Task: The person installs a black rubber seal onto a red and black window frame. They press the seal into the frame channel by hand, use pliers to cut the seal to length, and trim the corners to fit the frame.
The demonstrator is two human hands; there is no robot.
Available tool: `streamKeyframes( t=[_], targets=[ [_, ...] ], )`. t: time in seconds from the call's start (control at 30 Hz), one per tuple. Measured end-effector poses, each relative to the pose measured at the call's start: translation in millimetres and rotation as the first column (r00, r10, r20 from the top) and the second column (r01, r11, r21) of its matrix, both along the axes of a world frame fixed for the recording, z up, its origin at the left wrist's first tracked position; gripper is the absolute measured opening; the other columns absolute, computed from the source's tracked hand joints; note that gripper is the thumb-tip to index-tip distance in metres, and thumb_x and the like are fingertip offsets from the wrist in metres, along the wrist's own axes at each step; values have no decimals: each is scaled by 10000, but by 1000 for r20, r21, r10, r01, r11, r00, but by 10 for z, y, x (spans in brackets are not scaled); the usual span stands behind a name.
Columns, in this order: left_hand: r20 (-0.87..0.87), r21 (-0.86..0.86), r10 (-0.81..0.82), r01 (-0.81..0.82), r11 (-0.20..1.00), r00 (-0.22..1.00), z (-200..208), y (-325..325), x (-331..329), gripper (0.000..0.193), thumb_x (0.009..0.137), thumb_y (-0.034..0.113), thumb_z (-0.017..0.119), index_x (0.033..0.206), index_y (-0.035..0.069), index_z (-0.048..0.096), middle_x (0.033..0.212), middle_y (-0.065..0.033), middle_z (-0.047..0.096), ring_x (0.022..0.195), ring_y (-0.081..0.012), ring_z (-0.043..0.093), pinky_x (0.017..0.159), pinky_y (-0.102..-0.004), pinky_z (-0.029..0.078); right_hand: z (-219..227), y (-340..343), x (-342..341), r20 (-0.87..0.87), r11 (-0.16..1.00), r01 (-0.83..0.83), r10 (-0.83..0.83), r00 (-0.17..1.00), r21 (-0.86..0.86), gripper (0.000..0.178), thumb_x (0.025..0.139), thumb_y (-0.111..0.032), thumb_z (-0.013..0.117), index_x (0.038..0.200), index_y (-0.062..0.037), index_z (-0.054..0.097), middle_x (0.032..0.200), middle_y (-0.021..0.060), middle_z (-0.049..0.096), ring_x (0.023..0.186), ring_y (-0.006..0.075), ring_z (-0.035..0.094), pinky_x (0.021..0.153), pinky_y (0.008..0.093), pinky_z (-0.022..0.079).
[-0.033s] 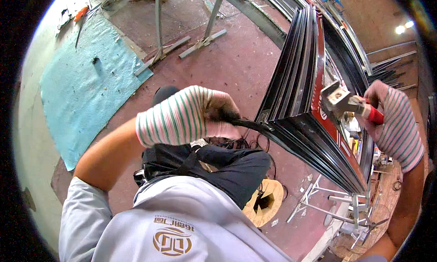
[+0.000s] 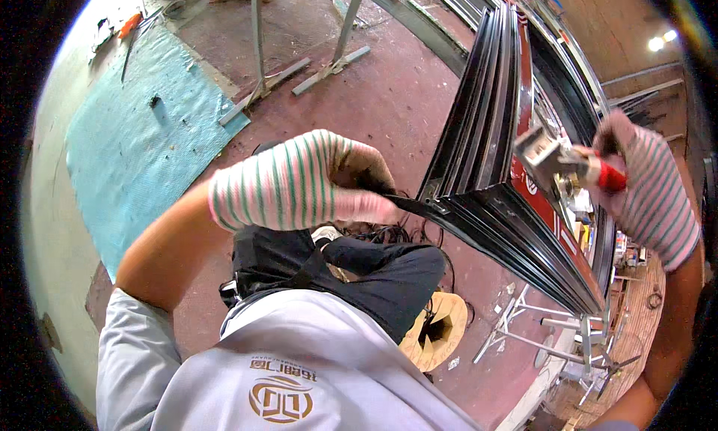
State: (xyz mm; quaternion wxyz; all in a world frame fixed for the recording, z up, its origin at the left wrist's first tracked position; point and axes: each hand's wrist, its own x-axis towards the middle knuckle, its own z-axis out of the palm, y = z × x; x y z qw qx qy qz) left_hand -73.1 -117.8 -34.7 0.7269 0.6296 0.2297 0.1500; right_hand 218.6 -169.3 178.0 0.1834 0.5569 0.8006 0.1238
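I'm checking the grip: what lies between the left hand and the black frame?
In the head view, a thin black strip bridges the left hand and the black frame.

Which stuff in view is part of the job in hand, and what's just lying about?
In use:
- black strip, in the left hand
- red-handled tool, in the right hand
- black frame, beside both hands

Apparently just lying about:
- blue sheet
- orange-handled item
- pale yellow reel
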Motion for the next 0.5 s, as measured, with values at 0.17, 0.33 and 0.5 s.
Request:
streamKeyframes(
  t=[0.17,0.33,0.5],
  targets=[
    [-221,95,-42,64,993,974,361,118,24,245,876,277,681,912,34,678,713,33,626,606,-55,517,545,-230,433,-123,390,-130,-62,968,-244,241,969,-58,455,701,-72,677,1138,-59,552,882,128,569,866,312,579,772,385,468],
    [-253,219,-39,96,971,967,180,176,23,254,896,282,644,946,37,689,735,10,630,639,-58,523,574,-243,440,-120,647,-307,-68,925,-355,348,935,-137,371,670,-50,682,1035,-72,627,898,90,595,905,274,579,841,360,454],
    [-370,32,-113,134,990,922,268,188,78,272,906,288,632,957,25,679,729,-2,613,694,-76,537,631,-264,454,-276,808,-399,37,894,-378,397,917,-240,357,657,-46,691,1009,-80,643,898,77,601,907,262,580,853,359,452]
  ],
)
